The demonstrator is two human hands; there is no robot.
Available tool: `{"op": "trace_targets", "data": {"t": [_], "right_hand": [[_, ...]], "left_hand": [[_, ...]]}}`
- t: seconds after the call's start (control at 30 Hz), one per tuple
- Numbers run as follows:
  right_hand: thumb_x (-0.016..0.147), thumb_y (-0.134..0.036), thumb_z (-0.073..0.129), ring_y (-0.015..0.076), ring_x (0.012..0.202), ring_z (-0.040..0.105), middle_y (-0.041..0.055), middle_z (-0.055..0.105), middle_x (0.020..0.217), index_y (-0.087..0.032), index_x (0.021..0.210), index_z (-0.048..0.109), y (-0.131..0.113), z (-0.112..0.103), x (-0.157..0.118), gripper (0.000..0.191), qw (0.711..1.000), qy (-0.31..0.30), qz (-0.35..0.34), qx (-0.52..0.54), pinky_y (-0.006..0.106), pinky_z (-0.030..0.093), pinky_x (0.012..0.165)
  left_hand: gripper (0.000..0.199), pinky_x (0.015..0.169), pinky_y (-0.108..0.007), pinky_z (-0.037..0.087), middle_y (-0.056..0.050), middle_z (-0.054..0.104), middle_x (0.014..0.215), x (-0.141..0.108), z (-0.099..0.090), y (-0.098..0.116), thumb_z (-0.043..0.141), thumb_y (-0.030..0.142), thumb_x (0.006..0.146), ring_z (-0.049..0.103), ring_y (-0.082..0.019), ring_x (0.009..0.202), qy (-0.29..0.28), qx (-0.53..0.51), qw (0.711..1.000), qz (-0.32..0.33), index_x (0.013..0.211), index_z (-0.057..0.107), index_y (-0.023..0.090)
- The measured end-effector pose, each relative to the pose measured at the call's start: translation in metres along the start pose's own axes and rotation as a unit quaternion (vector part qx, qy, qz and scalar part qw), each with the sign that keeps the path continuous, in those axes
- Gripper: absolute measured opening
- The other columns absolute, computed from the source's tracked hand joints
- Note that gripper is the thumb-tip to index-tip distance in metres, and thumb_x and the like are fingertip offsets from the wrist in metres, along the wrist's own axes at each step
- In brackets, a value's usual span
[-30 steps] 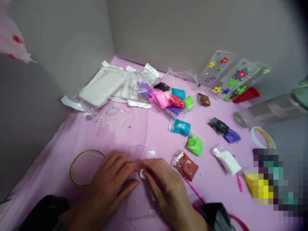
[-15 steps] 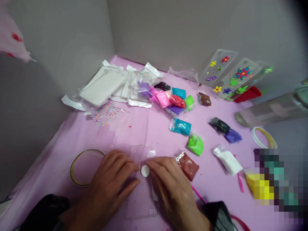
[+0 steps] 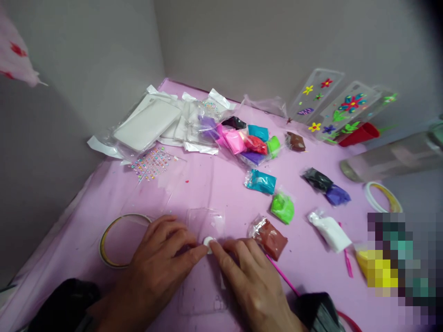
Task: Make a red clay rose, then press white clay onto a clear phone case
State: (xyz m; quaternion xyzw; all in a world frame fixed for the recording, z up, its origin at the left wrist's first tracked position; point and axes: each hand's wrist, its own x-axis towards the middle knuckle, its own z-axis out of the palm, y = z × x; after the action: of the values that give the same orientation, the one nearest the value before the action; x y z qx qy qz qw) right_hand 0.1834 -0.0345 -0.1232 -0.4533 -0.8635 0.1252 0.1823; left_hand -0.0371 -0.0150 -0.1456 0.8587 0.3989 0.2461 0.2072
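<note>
A clear phone case (image 3: 204, 281) lies flat on the table in front of me. On it sits a small flat white clay disc (image 3: 207, 242). My left hand (image 3: 166, 258) rests at the case's left side, its thumb tip and forefinger at the disc's left edge and its fingers stretched out. From the right, the forefinger of my right hand (image 3: 247, 272) presses on the disc, while the other fingers are loosely bent and apart. Neither hand is wrapped around anything. Part of the disc is hidden by the fingertips.
Clay packets in brown (image 3: 272, 237), green (image 3: 283, 207), teal (image 3: 261, 181) and white (image 3: 330, 230) lie to the right. A tape roll (image 3: 103, 244) is at left. Decorated cases (image 3: 349, 108) lean on the wall, near a bottle (image 3: 391, 157). Packaged cases (image 3: 148, 122) lie behind.
My right forefinger has come onto the disc, and the right hand has spread from its earlier bunched shape. My left thumb has moved up to the disc's edge.
</note>
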Motion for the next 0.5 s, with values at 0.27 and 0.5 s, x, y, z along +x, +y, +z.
{"op": "trace_targets", "data": {"t": [0.27, 0.5], "right_hand": [[0.107, -0.015, 0.036, 0.0209, 0.088, 0.059, 0.0111, 0.067, 0.101, -0.011, 0.128, 0.06, 0.0, 0.0071, -0.0001, 0.033, 0.996, 0.02, 0.037, 0.074, 0.034, 0.056, 0.075], [0.103, -0.012, 0.046, 0.0198, 0.085, 0.057, 0.0081, 0.065, 0.098, -0.015, 0.124, 0.061, -0.0008, 0.007, 0.0009, 0.026, 0.99, 0.035, 0.057, 0.121, 0.032, 0.052, 0.071]], "left_hand": [[0.027, 0.105, -0.039, 0.034, 0.0, 0.069, 0.093, 0.0061, 0.0031, 0.0002, 0.045, 0.018, 0.105, 0.055, -0.019, 0.096, 0.024, 0.002, 1.0, 0.003, 0.108, 0.071, 0.025], [0.026, 0.104, -0.038, 0.035, -0.002, 0.068, 0.092, 0.0093, 0.0026, 0.0015, 0.045, 0.021, 0.105, 0.053, -0.019, 0.096, 0.04, -0.034, 0.999, 0.01, 0.104, 0.072, 0.02]]}}
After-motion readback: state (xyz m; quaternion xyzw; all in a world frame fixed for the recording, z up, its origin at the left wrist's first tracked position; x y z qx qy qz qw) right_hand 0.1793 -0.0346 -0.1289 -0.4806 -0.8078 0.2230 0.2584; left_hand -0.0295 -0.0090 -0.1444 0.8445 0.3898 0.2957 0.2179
